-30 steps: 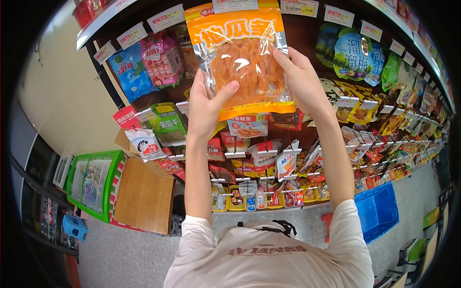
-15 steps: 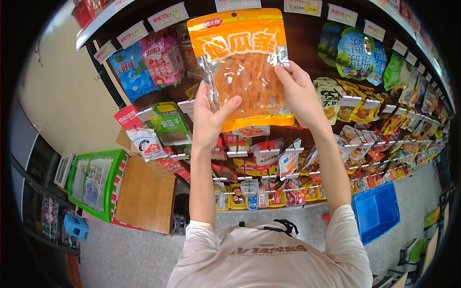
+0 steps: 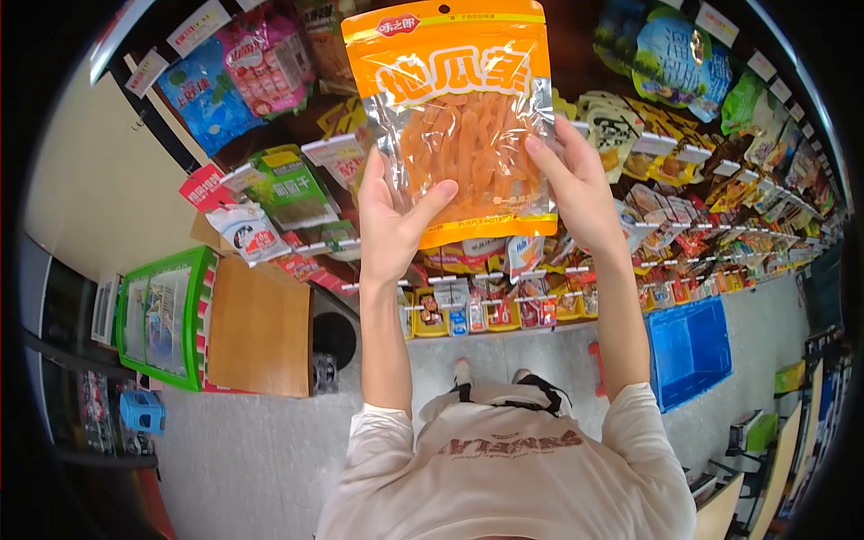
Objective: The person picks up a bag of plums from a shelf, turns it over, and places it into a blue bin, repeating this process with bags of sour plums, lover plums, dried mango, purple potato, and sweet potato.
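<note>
Held up in front of me is an orange bag of dried sweet potato strips [image 3: 463, 135], upright, its printed front facing me and the strips showing through a clear window. My left hand [image 3: 396, 211] grips its lower left edge, thumb pressed on the front. On the right edge, my right hand [image 3: 580, 184] pinches the bag with the thumb on the front. The fingers behind the bag are hidden. Beyond it, hanging snack packets surround the bag, among them a green packet [image 3: 292, 189] to the left and a light blue bag [image 3: 682, 58] to the upper right.
Shelves with several rows of snacks [image 3: 693, 243] stretch away to the right. A blue crate [image 3: 691, 351] stands on the floor at right. To the left are a green-framed freezer [image 3: 162, 315], a wooden box [image 3: 261, 328] and a dark round stool [image 3: 334, 340].
The view has shifted, so shelves and floor things sit differently and my feet now show. Both hands still hold the bag, which appears slightly higher in view.
</note>
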Motion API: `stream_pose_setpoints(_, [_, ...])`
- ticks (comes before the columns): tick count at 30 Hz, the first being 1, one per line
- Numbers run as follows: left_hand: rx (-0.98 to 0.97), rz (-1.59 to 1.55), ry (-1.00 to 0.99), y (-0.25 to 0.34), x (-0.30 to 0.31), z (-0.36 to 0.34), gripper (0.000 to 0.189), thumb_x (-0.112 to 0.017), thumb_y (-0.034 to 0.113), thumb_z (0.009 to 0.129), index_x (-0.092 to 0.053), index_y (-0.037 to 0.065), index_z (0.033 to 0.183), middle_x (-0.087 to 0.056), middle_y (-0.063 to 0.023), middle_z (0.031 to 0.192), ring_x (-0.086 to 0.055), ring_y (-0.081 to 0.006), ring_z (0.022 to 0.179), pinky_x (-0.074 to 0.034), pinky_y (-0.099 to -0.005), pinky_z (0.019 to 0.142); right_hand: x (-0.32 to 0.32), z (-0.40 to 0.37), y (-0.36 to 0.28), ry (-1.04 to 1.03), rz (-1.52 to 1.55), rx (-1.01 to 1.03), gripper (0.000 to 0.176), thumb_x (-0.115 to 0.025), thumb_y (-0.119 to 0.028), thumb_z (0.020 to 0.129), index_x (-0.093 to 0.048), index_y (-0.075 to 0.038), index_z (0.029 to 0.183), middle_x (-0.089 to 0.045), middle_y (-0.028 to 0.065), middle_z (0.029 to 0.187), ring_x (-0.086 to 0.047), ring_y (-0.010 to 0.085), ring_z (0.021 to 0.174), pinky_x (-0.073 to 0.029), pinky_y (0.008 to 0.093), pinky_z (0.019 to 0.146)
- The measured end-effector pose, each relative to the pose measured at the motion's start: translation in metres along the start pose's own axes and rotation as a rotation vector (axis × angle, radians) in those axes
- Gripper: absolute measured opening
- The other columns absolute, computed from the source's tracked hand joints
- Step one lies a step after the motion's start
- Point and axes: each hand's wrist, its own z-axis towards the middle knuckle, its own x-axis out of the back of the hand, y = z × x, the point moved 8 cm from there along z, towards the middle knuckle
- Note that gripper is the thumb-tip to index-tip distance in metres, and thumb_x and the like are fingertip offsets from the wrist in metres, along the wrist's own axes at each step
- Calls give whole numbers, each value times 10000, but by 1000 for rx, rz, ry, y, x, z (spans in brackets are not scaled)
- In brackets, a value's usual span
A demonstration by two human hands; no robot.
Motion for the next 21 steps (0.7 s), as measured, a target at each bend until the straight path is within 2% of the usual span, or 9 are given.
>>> stream_pose_setpoints(6, [102, 60, 16, -16, -51, -48, 612, -718, -70, 828, -405, -7, 1350, -558, -121, 1308, -571, -203, 1197, -461, -356, 1041, 43, -57, 10, -5, 114, 19, 421, -572, -105, 1006, -444, 31, 1383, -616, 77, 1277, -571, 113, 1150, -457, 288, 997])
stream_pose_setpoints(12, [196, 70, 9, -50, -135, -110, 637, -702, -77, 837, -387, 5, 1384, -531, -115, 1348, -537, -196, 1243, -456, -358, 1051, 122, -137, 7, 58, 186, -68, 364, -567, -93, 1007, -478, 27, 1339, -622, 64, 1257, -571, 103, 1136, -463, 283, 985])
stream_pose_setpoints(16, [326, 72, -14, -83, -191, -163, 662, -710, -89, 825, -388, 6, 1396, -527, -107, 1362, -531, -191, 1254, -443, -365, 1068, 182, -199, 13, 106, 151, -110, 340, -574, -82, 999, -505, 26, 1314, -623, 47, 1237, -565, 89, 1114, -466, 269, 968])
stream_pose_setpoints(19, [419, 60, 0, -107, -229, -196, 667, -726, -103, 805, -406, 3, 1381, -542, -105, 1347, -539, -188, 1242, -449, -367, 1064, 220, -239, 12, 125, 70, -153, 290, -571, -72, 992, -535, 29, 1262, -645, 40, 1162, -574, 78, 1059, -470, 257, 921])
stream_pose_setpoints(21, [483, 56, 2, -122, -250, -219, 663, -727, -107, 803, -412, 2, 1376, -546, -106, 1343, -544, -188, 1235, -450, -364, 1062, 244, -268, 22, 133, 48, -220, 320, -568, -84, 997, -520, 26, 1294, -639, 48, 1192, -573, 88, 1086, -460, 264, 949])
